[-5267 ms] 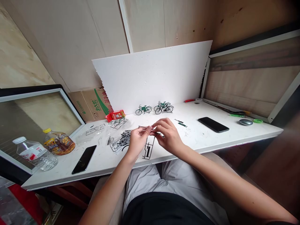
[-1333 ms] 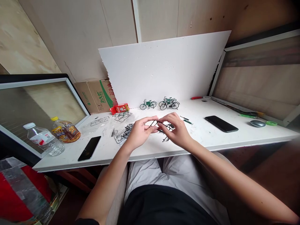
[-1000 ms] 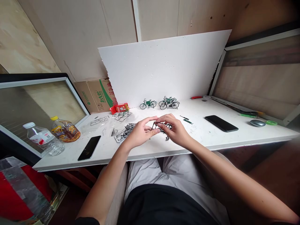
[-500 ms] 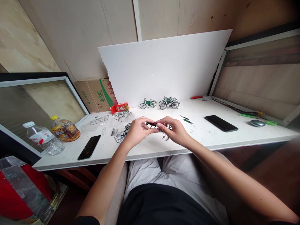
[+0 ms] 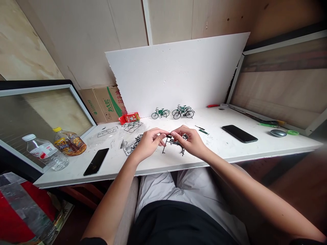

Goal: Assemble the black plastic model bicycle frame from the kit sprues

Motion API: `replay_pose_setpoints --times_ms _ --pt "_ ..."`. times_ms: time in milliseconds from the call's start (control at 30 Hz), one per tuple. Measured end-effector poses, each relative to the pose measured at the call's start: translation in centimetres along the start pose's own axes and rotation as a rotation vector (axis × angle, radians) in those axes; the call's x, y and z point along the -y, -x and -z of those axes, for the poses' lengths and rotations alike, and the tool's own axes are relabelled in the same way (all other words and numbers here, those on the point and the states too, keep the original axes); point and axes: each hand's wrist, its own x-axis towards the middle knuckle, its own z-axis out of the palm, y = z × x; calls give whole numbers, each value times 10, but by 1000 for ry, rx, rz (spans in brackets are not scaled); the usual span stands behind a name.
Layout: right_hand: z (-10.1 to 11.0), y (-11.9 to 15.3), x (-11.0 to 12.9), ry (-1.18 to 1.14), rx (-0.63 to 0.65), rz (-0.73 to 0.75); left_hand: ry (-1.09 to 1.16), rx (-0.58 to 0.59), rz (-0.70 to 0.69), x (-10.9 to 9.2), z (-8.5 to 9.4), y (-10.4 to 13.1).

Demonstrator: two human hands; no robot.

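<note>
Over the front of the table, my left hand (image 5: 150, 144) and my right hand (image 5: 189, 140) meet at their fingertips. Both are closed on a dark, thin-barred model bicycle frame (image 5: 164, 148). Its bars hang below my fingers, one on the left and others under my right hand. The fingers cover its upper part. Behind my left hand lie black plastic parts (image 5: 136, 139) on a runner. A small green part (image 5: 203, 131) and a thin dark piece (image 5: 199, 127) rest to the right of my right hand.
Finished model bicycles (image 5: 160, 113) stand at the back before a white board (image 5: 176, 75). Left are a phone (image 5: 96, 162), a water bottle (image 5: 47, 153), a drink bottle (image 5: 70, 141) and a red packet (image 5: 129, 118). Another phone (image 5: 239, 133) and a mouse (image 5: 278, 133) lie right.
The frame has turned, and its bars now hang lower and show more between my hands. My left fingers have shifted slightly, and the view has moved a little.
</note>
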Motion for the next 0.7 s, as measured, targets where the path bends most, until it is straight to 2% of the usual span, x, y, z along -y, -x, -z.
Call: replay_pose_setpoints --times_ms 300,700 --pt "-2 0 -2 -16 1 -63 -61 -165 86 -2 0 -1" --pt "-3 -2 -5 6 2 -110 39 -216 -7 -4 -4 -2"
